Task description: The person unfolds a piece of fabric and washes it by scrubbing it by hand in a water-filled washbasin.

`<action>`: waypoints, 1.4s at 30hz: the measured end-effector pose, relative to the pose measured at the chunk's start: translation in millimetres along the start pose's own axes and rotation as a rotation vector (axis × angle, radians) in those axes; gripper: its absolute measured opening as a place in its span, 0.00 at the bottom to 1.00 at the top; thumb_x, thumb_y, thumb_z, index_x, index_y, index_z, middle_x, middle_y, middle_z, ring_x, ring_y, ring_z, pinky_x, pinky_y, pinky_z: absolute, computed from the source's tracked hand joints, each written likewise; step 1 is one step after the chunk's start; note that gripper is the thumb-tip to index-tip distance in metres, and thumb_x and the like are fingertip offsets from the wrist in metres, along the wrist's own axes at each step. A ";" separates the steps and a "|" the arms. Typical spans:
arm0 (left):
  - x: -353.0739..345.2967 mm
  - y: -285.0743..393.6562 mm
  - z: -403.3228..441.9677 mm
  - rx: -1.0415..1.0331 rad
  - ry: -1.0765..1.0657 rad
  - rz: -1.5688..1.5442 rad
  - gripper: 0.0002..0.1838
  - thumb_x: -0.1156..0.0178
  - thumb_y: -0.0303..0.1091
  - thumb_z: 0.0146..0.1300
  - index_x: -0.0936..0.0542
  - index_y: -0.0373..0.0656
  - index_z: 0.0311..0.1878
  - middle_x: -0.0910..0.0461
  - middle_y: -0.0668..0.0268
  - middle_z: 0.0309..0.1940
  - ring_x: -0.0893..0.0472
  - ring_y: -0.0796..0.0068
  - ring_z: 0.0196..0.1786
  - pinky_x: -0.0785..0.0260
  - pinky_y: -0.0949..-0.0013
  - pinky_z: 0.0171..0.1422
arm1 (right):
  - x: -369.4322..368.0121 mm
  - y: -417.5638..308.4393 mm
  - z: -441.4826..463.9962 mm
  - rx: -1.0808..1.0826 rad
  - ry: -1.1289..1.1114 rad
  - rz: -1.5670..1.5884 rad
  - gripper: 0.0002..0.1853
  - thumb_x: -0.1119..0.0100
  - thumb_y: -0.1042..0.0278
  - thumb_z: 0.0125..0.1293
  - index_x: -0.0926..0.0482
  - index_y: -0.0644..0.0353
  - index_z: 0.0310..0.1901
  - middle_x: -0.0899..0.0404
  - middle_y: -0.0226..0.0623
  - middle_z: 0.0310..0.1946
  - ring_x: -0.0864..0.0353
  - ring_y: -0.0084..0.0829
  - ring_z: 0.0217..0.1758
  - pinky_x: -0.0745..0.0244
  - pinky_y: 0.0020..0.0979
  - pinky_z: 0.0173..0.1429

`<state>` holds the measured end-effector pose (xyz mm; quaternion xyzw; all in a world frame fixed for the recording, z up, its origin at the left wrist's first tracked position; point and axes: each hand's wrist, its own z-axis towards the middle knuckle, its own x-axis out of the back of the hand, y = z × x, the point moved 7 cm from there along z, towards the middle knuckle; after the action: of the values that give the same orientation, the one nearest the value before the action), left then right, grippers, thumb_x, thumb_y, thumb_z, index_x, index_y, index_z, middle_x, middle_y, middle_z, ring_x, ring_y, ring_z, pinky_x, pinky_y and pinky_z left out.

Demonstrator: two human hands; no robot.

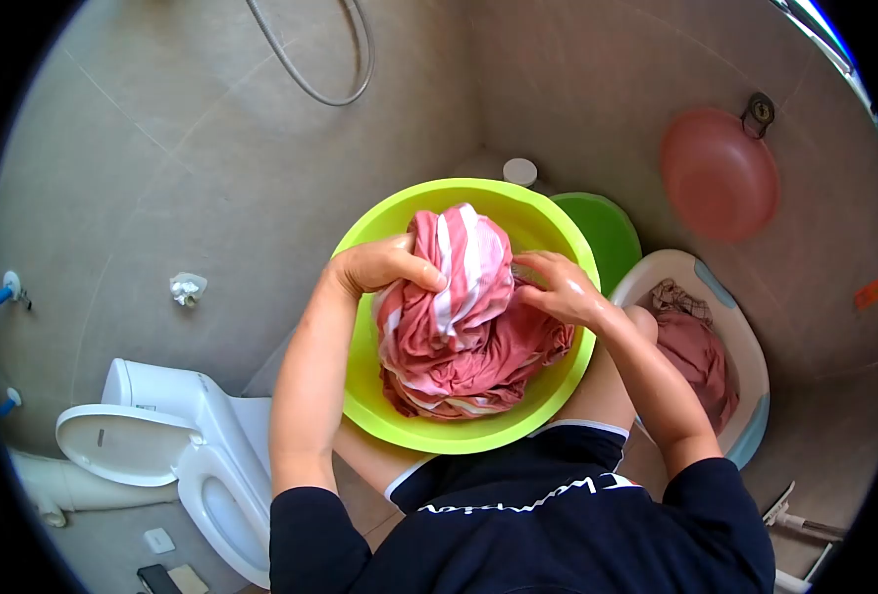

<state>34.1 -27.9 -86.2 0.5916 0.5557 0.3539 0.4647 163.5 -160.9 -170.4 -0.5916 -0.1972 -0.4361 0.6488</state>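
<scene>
A bundle of pink and white striped cloth (464,337) lies bunched up in a yellow-green basin (439,438) between the person's legs. My left hand (384,265) grips the upper left of the bundle, its thumb lying across a white stripe and its other fingers hidden behind the fabric. On the bundle's right side, my right hand (563,287) has its fingers apart and bent, touching or very near the cloth, with white suds on its back. The bundle's top rises near the far part of the basin.
To the right stands a white and blue tub (753,371) holding dark pink clothes (696,361). A green basin (602,238) sits behind, and a pink basin (719,175) hangs on the wall. A white toilet (226,495) is at left; a shower hose (310,91) hangs above.
</scene>
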 end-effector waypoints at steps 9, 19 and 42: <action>58.2 -57.5 33.8 0.235 0.319 0.045 0.29 0.37 0.37 0.58 0.31 0.34 0.61 0.24 0.59 0.54 0.22 0.74 0.52 0.28 0.68 0.58 | -70.1 -65.6 -42.1 0.001 -0.516 -0.236 0.23 0.45 0.46 0.56 0.26 0.61 0.40 0.19 0.50 0.33 0.17 0.46 0.34 0.24 0.47 0.39; -36.6 -35.9 51.6 0.314 0.168 1.085 0.27 0.34 0.47 0.41 0.19 0.34 0.40 0.19 0.49 0.44 0.19 0.54 0.45 0.27 0.60 0.51 | -97.0 -107.2 -76.5 0.163 -0.701 0.146 0.42 0.44 0.44 0.60 0.45 0.64 0.68 0.36 0.58 0.60 0.35 0.53 0.63 0.38 0.44 0.64; -16.9 -123.9 -19.9 0.435 0.690 0.713 0.39 0.42 0.38 0.50 0.38 0.35 0.67 0.21 0.44 0.46 0.19 0.55 0.48 0.30 0.58 0.58 | -34.0 52.5 109.2 -0.472 0.008 0.285 0.16 0.43 0.62 0.54 0.18 0.62 0.41 0.17 0.46 0.35 0.18 0.40 0.39 0.25 0.34 0.48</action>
<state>-27.5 -47.6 -195.1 0.6755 0.5012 0.5401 -0.0268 215.4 -51.3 -203.7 -0.7466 -0.0020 -0.3766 0.5485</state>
